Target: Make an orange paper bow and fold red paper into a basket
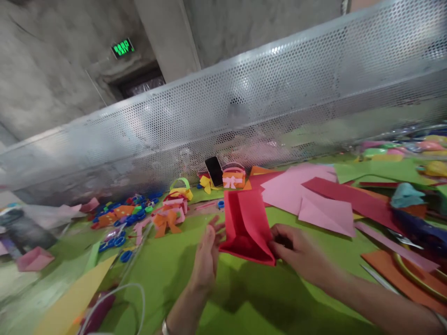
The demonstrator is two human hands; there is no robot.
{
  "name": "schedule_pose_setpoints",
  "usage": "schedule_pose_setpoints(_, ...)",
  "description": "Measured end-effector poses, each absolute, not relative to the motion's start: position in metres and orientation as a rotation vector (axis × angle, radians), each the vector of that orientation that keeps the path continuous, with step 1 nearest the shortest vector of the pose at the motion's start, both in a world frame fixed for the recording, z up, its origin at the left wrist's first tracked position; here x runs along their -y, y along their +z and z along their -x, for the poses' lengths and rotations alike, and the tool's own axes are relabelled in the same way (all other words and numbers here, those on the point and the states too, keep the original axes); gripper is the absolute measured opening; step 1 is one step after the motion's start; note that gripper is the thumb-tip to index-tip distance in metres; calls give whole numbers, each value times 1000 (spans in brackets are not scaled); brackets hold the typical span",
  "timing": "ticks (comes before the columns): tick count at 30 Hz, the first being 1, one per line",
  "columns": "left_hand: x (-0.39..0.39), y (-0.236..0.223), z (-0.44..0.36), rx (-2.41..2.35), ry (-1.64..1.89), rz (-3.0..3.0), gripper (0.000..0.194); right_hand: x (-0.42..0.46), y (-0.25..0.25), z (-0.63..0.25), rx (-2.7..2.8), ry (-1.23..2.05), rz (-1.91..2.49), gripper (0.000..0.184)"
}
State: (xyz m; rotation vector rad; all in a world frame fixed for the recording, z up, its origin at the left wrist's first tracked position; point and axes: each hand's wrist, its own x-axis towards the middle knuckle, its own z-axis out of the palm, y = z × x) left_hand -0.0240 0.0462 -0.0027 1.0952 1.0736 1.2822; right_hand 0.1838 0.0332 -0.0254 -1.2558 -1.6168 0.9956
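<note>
A folded red paper bag (246, 223) is held above the green tabletop, its wide opening facing me. My right hand (291, 244) pinches its lower right edge between thumb and fingers. Beside its left edge is my left hand (206, 253), fingers stretched and apart; whether the fingertips touch the paper, I cannot tell. Beyond the bag stands a small orange paper basket with a pink bow (233, 179), near a dark phone (213, 170) propped upright. An orange paper bow (165, 223) is on a pink piece to the left.
Pink paper sheets (296, 184) and a dark red strip (349, 197) cover the right. Several blue-handled scissors (117, 241) lie left, near a yellow sheet (80, 298) and a white cable (139, 288). A perforated metal panel (209, 111) closes the back. Blades (379, 278) lie right.
</note>
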Motion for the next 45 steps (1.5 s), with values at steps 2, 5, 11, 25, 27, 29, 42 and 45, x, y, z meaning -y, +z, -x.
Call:
schedule_pose_setpoints(2, -43, 5, 28, -1224, 1620, -1484, 44, -36, -30, -183, 1587, 987, 1273, 11)
schedule_pose_setpoints(5, -31, 15, 27, -1137, 1736, -2271, 50, -36, -33, -180, 1563, 996, 1286, 12)
schedule_pose_setpoints(11, -21, 13, 17, -1041, 1028, -2944, 42, -29, -31, -175, 1543, 1020, 1266, 12)
schedule_pose_setpoints(25, -36, -2, 20, -1062, 764, -2747, 43, -34, -31, -175, 1475, 1151, 1261, 9)
schedule_pose_setpoints(27, -37, -5, 20, -1011, 796, -2718, 42, -34, -30, -175, 1478, 1163, 1287, 9)
schedule_pose_setpoints(29, -39, -7, 21, -984, 820, -2685, 42, -33, -28, -175, 1494, 1180, 1299, 9)
schedule_pose_setpoints(42, -40, -17, 19, -1120, 1053, -2688, 26, -27, -32, -166, 1593, 1211, 1106, 22)
schedule_pose_setpoints(45, -40, -22, 22, -1225, 1157, -2583, 38, -23, -33, -165, 1609, 1181, 1181, 24)
